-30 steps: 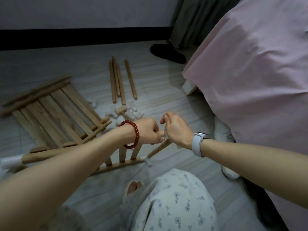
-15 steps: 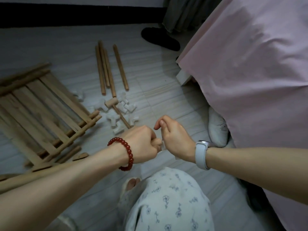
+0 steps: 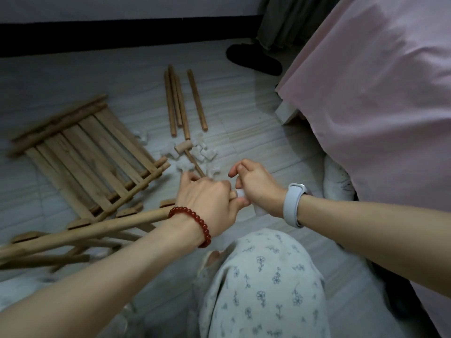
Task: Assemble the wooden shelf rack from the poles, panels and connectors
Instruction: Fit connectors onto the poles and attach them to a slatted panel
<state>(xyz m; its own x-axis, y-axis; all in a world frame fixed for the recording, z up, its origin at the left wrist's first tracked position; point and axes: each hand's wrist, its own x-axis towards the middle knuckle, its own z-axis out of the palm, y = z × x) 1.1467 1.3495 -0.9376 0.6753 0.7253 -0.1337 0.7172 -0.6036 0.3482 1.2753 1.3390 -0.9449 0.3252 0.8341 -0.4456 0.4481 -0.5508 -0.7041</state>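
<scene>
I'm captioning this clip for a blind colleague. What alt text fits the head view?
A person's left hand grips the end of a slatted panel's pole while the right hand pinches a white connector against it. Loose poles, connectors and a small wooden mallet lie on the floor beyond.

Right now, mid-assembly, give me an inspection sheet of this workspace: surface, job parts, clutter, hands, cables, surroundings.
Surface: pale floor, parts spread over it.
Job's things: slatted panel lying flat; four loose poles beyond it; white connectors scattered round a small wooden mallet; second panel held by its rail.
Clutter: dark slipper, white slipper.
Hands: left hand grips the rail end; right hand pinches a white connector against it.
Cables: nothing seen.
Surroundings: pink bedsheet on the right, dark baseboard, grey curtain.
</scene>
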